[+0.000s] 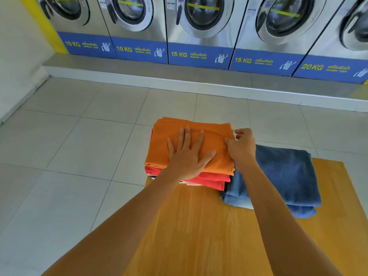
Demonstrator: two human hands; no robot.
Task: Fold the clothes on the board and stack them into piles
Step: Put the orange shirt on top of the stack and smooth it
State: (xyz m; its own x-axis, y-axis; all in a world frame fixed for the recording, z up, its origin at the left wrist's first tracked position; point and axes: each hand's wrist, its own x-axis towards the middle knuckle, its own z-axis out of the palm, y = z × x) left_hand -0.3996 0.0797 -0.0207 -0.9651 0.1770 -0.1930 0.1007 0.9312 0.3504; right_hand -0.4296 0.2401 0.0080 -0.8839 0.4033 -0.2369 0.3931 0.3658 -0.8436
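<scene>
Here the left hand (188, 154) lies flat, fingers spread, palm down on the folded orange garment (190, 144), pressing it without gripping. The right hand (242, 146) is curled at that garment's right edge, thumb and fingertips pinching a small ridge of the orange cloth. Both bare forearms reach forward across the wooden board (209, 226).

The orange garment tops a pile at the board's far left corner; directly beneath it sit folded red clothes (211, 179), their layered edges showing on the near side, with a sliver of white fabric (189, 183) under them. The pile overhangs the board's far edge slightly. Just right of the pile, touching it, a folded blue towel (286, 176) lies on the board, under the right wrist.

Beyond the board spreads a pale tiled floor (79, 148), and past that a raised step carries a row of steel front-loading washing machines (201, 18) with blue panels marked 10 KG, 15 KG and 20 KG.
</scene>
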